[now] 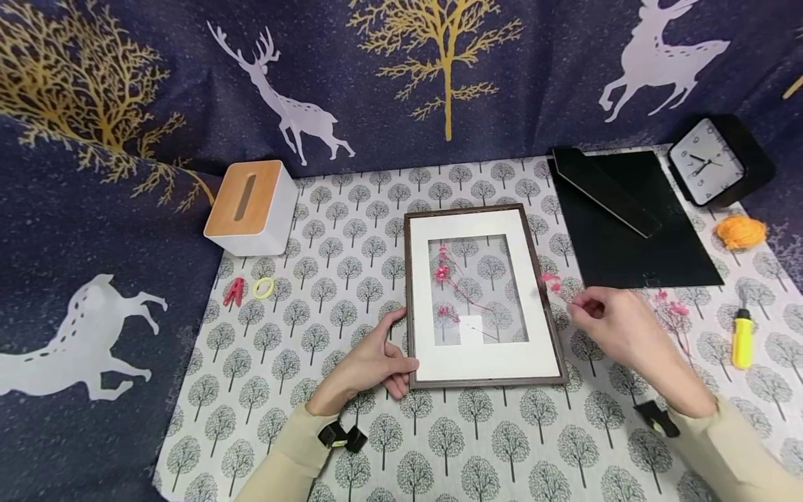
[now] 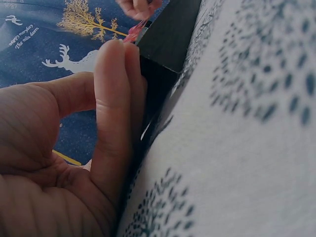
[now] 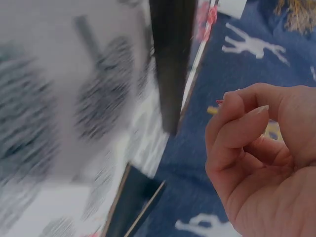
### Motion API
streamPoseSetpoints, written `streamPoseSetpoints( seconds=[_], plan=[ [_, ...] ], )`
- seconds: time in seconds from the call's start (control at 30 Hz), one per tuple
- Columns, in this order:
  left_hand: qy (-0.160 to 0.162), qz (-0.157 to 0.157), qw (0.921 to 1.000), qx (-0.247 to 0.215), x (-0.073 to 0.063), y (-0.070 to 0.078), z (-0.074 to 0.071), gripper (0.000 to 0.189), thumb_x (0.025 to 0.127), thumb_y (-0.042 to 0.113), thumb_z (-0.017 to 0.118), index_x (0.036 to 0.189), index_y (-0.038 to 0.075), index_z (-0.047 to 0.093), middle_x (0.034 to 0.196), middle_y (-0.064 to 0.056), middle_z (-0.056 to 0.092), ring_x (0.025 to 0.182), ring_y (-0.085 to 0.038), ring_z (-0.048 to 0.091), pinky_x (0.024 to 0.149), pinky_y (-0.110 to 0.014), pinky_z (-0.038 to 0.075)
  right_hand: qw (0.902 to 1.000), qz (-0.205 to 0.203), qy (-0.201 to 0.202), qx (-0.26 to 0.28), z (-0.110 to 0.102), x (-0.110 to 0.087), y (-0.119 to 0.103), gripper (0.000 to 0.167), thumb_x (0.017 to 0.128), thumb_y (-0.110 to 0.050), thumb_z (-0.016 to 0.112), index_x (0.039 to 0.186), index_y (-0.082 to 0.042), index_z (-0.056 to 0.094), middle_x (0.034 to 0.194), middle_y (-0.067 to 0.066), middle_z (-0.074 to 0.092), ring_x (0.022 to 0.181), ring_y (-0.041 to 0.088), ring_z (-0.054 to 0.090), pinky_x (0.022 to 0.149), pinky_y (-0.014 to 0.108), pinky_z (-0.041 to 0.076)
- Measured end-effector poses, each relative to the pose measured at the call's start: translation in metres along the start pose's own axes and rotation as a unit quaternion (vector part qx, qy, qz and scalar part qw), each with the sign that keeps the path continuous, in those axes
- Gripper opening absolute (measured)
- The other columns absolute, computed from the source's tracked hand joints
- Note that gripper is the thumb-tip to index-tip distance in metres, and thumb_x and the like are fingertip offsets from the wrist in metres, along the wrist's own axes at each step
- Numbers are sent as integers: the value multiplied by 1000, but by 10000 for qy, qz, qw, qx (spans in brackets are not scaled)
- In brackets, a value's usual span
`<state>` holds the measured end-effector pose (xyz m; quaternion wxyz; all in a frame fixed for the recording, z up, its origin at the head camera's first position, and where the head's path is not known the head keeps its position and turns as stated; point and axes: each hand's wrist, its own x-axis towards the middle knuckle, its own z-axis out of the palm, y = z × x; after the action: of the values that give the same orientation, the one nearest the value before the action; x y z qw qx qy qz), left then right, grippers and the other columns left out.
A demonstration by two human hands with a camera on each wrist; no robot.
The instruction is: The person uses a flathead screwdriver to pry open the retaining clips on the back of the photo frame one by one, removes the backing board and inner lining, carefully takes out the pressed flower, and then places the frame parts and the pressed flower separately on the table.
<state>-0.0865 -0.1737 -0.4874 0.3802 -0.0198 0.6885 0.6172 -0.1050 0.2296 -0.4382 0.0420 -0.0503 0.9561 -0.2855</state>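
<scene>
A brown picture frame (image 1: 486,382) with a white mat (image 1: 502,361) lies on the tree-print cloth. Pink dried flower sprigs (image 1: 442,272) lie within the mat's window, and a small white rectangle (image 1: 471,330) shows at its lower edge. My left hand (image 1: 373,359) touches the frame's lower left side, fingers fairly straight against the edge in the left wrist view. Just off the frame's right side, my right hand (image 1: 617,328) pinches a small pink flower sprig (image 1: 551,281) at the fingertips. In the right wrist view, only a red speck (image 3: 220,101) of it shows.
Black backing board (image 1: 677,258) with its stand lies at back right, beside a clock (image 1: 709,164), orange yarn (image 1: 740,231) and a yellow-handled tool (image 1: 743,339). More pink flowers (image 1: 674,307) lie behind my right forearm. A tissue box (image 1: 270,216), red clip (image 1: 235,292) and yellow ring (image 1: 263,288) sit left.
</scene>
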Motion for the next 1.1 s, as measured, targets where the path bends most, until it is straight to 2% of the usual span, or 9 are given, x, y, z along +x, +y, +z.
streamPoseSetpoints(
  seconds=[0.17, 0.4, 0.63, 0.77, 0.9, 1.0, 1.1],
  plan=[
    [6, 29, 10000, -15, 0, -2, -1, 107, 98, 1, 76, 176, 23, 6, 74, -9, 72, 57, -18, 72, 58, -36, 72, 9991, 382, -28, -163, -7, -17, 30, 17, 100, -17, 73, 101, -2, 80, 82, 6, 79, 68, 6, 58, 57, 19, 47],
    [8, 37, 10000, -2, 1, -2, -1, 107, 98, 1, 76, 176, 22, 6, 74, -8, 72, 57, -17, 72, 58, -34, 71, 9946, 914, -257, -415, -15, -32, 68, 22, 102, -21, 72, 103, 0, 79, 84, 8, 78, 72, 15, 61, 62, 26, 47],
    [-20, 23, 10000, -23, 1, -1, 0, 107, 99, 1, 75, 176, 22, 5, 74, -7, 72, 57, -17, 72, 58, -33, 71, 9932, 891, -355, -663, -19, -35, 88, 20, 98, -18, 74, 100, 1, 79, 81, 8, 77, 72, 16, 62, 61, 35, 52],
    [-10, 15, 10000, 24, 0, -1, 0, 106, 99, 1, 75, 176, 21, 5, 74, -8, 71, 57, -17, 72, 58, -34, 72, 9926, 912, -392, -703, -19, -35, 90, 19, 98, -19, 75, 98, 0, 79, 79, 7, 76, 71, 15, 60, 60, 33, 50],
    [-2, 13, 10000, 62, 0, -1, 1, 107, 98, 1, 76, 176, 22, 6, 74, -8, 71, 57, -17, 72, 58, -34, 72, 9934, 845, -189, -753, -22, -35, 84, 20, 97, -20, 77, 98, 0, 79, 79, 8, 78, 70, 16, 63, 59, 32, 49],
    [6, 22, 10000, 49, 0, 0, 1, 106, 98, 1, 76, 176, 22, 6, 74, -8, 71, 57, -17, 72, 58, -34, 72, 9947, 648, 85, -792, -25, -29, 67, 22, 97, -22, 79, 100, 0, 80, 80, 10, 79, 69, 16, 64, 58, 31, 48],
    [24, 28, 10000, 37, 0, 0, 1, 106, 98, 1, 76, 176, 22, 7, 74, -8, 71, 57, -17, 72, 58, -34, 71, 9965, 426, 244, -681, -27, -15, 42, 22, 97, -22, 78, 101, -1, 80, 82, 11, 80, 69, 15, 63, 59, 29, 47]
  ],
)
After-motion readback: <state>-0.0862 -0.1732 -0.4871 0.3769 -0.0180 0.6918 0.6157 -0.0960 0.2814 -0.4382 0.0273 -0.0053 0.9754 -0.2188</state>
